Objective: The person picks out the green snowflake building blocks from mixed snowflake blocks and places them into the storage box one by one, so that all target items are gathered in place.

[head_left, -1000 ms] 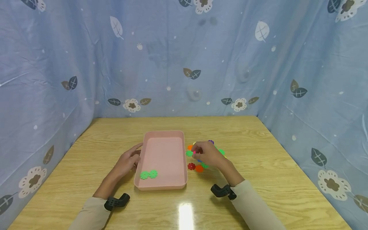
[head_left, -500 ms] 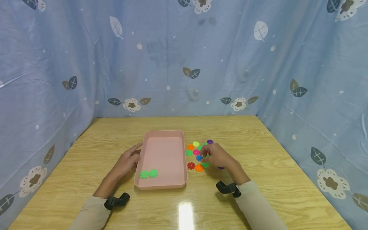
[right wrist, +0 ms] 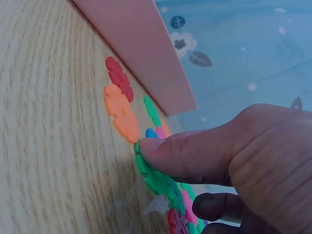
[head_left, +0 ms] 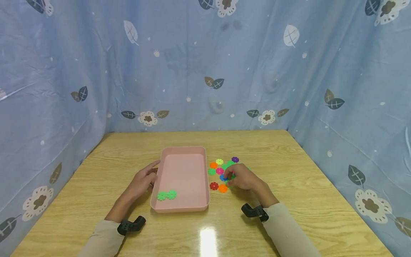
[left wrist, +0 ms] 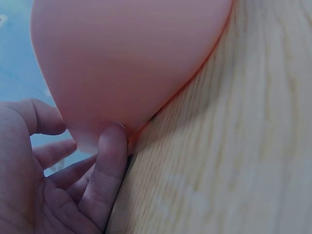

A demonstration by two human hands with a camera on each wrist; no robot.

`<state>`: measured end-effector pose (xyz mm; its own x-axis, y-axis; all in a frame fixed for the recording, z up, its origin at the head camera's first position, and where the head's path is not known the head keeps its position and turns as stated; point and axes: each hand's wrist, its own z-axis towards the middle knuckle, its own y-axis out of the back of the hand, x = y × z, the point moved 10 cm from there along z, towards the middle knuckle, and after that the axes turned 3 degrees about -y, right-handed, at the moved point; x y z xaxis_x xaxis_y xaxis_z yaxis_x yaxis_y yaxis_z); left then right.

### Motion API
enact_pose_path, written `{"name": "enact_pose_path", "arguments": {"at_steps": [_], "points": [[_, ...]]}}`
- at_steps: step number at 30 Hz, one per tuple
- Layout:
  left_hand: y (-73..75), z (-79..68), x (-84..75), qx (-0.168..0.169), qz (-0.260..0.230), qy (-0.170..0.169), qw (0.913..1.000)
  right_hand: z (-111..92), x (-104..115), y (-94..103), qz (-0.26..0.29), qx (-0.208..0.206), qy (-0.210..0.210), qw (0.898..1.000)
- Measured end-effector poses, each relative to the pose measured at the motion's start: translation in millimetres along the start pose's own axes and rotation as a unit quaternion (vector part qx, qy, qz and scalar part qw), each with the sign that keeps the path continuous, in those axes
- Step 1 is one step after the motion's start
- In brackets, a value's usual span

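My left hand [head_left: 143, 182] rests at the left side of a shallow pink tray [head_left: 180, 210]. In the left wrist view its thumb [left wrist: 110, 156] lies along the tray's side wall, with other fingers at the edge. Two green flower-shaped discs [head_left: 166, 195] lie in the tray's near left corner. My right hand [head_left: 244, 177] reaches down over a loose spread of such discs, thumb and index finger apart. In the right wrist view, its thumb overlaps a green disc [right wrist: 155, 181]. A blue disc [head_left: 222, 177] shows beside the index fingertip. The palm and fingers hide several discs.
Left of the right hand lie red [head_left: 213, 186], orange [head_left: 223, 188], pink [head_left: 219, 171] and yellow [head_left: 219, 161] discs. A purple disc [head_left: 235, 159] lies farther back. The wooden table [head_left: 308, 200] meets a blue patterned curtain [head_left: 192, 64] at its back and sides.
My right hand has moved right and a little toward me over the discs, uncovering the pink, blue and yellow ones. The left hand and tray stay in place.
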<state>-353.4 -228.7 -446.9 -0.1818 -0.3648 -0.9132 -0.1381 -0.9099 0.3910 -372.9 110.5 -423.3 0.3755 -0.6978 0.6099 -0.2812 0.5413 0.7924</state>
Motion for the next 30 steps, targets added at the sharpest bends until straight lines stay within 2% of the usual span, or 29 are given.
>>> {"name": "enact_pose_path", "arguments": {"at_steps": [10,21,30], "points": [[0.0,0.1,-0.4,0.003,0.001,0.000,1.0000,-3.0,2.2,-2.6,-0.003,0.005,0.023,1.000],[-0.8,-0.6,-1.9,0.005,-0.003,-0.004,1.0000,-2.1,2.1,-6.8,-0.049,-0.001,0.024,0.999],[-1.4,-2.0,-1.9,0.008,-0.002,-0.001,1.0000,-1.9,0.5,-7.2,-0.055,0.000,0.009,0.998]]}}
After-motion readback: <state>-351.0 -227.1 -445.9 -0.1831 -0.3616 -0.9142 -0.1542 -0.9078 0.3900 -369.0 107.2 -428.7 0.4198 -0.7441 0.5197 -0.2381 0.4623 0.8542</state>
